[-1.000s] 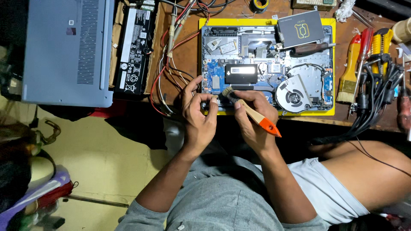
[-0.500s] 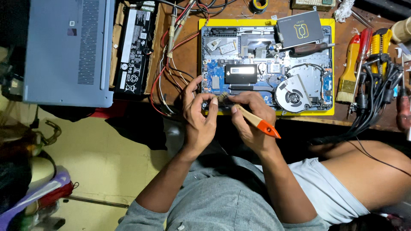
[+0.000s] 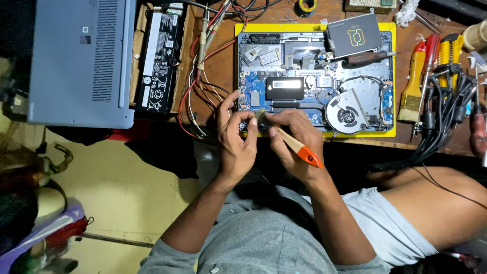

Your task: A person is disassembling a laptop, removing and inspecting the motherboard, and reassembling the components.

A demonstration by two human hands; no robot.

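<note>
Cover: a grey-blue laptop bottom cover [image 3: 81,61] lies far left of the opened laptop with bare blue circuit board [image 3: 314,81].
Battery: a long black battery pack [image 3: 158,61] sits between cover and laptop.
Wires: red and black wires [image 3: 195,96] trail just left of the laptop, beside the left hand.
Left hand: left hand [image 3: 236,139] at the laptop's near edge, fingers pinched together at the brush bristles.
Brush: small wooden brush with orange handle tip [image 3: 294,144], bristles at the laptop's near edge.
Right hand: right hand [image 3: 294,144] clamped on the brush handle.
Mat: yellow mat [image 3: 393,76] under the laptop.
Tools: red and yellow screwdrivers [image 3: 431,56] and black cables [image 3: 446,116] crowd right of the laptop.
</note>
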